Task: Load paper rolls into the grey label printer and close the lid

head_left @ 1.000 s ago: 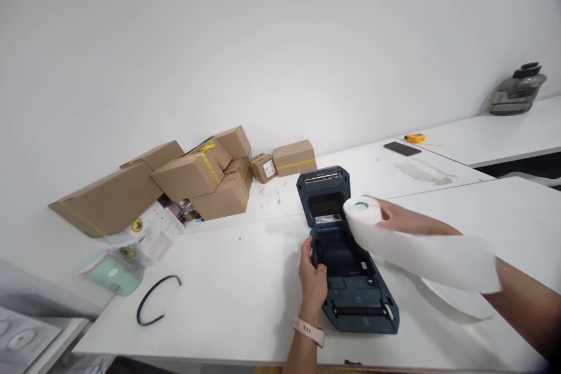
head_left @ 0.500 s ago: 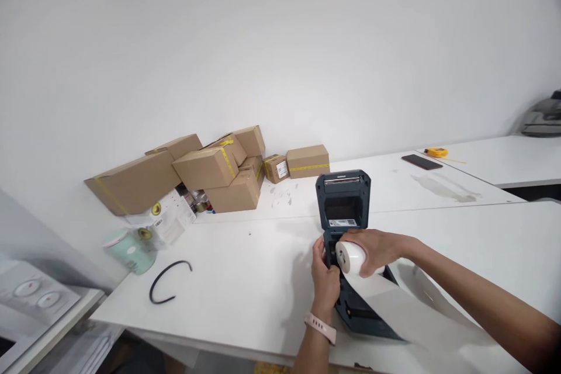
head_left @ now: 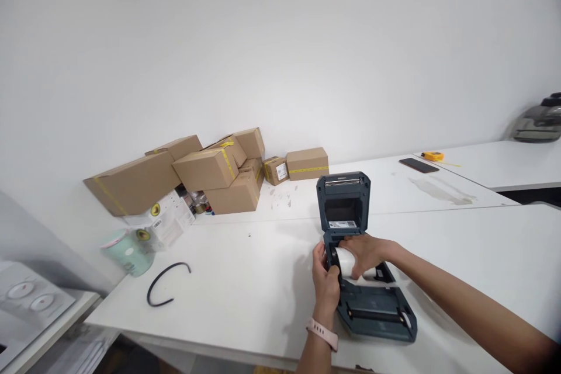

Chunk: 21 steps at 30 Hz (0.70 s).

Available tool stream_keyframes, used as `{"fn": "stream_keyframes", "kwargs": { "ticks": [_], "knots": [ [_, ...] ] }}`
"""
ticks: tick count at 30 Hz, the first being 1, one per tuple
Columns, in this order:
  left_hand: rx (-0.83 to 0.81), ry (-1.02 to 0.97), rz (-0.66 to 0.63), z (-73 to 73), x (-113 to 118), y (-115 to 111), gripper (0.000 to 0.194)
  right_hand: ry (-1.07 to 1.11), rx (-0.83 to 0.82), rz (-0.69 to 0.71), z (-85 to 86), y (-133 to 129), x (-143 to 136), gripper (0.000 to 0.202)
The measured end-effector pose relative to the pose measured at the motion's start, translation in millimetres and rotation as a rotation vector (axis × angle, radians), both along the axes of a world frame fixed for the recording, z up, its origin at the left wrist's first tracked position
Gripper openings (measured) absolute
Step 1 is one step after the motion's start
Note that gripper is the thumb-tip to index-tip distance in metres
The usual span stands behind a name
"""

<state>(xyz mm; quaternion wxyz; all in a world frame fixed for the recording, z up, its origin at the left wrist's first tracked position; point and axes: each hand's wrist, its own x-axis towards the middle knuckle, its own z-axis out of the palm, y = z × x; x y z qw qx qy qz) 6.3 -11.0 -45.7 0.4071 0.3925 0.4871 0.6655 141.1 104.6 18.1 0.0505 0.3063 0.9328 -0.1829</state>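
Note:
A dark label printer sits on the white table with its lid standing up. Inside its bay lies a white label roll, and my right hand is wrapped over the top of it. The roll's loose strip runs low across the bay toward the right. My left hand grips the printer's left side wall, thumb on the rim. Toward the front of the printer a black platen roller is exposed.
Cardboard boxes are stacked by the wall at the left. A black curved strip and a mint-green canister lie on the left. Far right are a dark phone, a yellow tape measure and a glass-like pot.
My right hand has lowered the label roll into the printer's bay. Its loose paper no longer hangs over the printer's front. My left hand has stayed on the side wall.

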Motion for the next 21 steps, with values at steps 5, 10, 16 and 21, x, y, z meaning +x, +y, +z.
{"fn": "stream_keyframes", "kwargs": {
  "ticks": [5,10,16,21],
  "knots": [
    [-0.059,0.031,-0.02,-2.4,-2,-1,0.062,-0.058,-0.012,-0.028,0.3,-2,2,0.088],
    [-0.077,0.046,-0.013,-4.3,-4,0,0.058,-0.024,-0.044,-0.024,4.0,-1,3,0.092],
    [-0.084,0.052,-0.009,-4.6,-4,0,0.056,0.202,-0.068,-0.007,31.3,-2,14,0.07],
    [-0.095,0.052,-0.013,-2.9,-3,0,0.057,0.659,0.111,-0.156,83.1,0,27,0.042]
  ]
}}
